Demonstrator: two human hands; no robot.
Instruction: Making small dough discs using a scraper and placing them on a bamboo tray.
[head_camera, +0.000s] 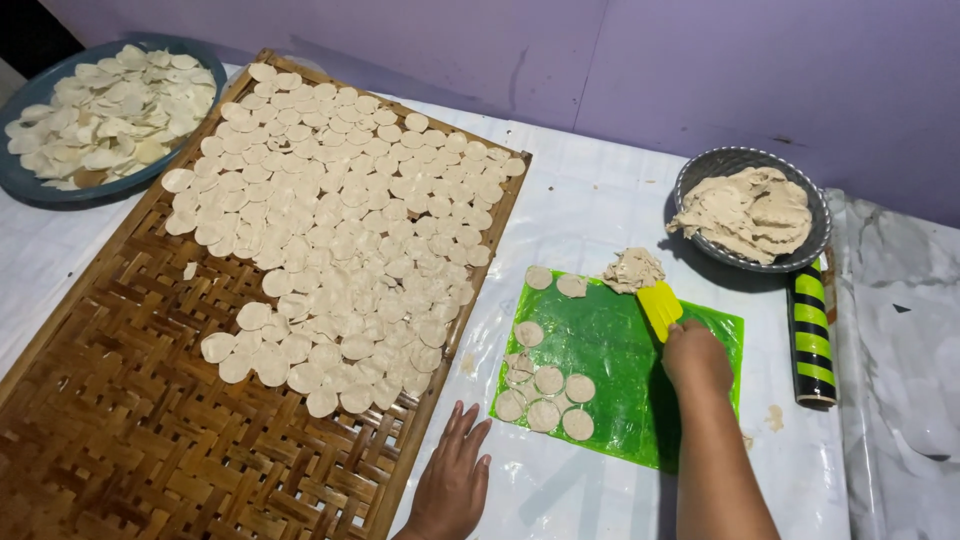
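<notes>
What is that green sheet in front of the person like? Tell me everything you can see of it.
The green sheet is thin, glossy plastic, lying flat and slightly askew on the white-covered table. Flat dough discs dot its left side; a dough lump sits at its top edge. The right hand rests over it, holding a yellow scraper.

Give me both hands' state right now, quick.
Left hand: open, flat on the table beside the woven tray, holding nothing.
Right hand: closed on the yellow scraper.

Dim, even indoor light, soft shadows, slightly soft focus throughout.
</notes>
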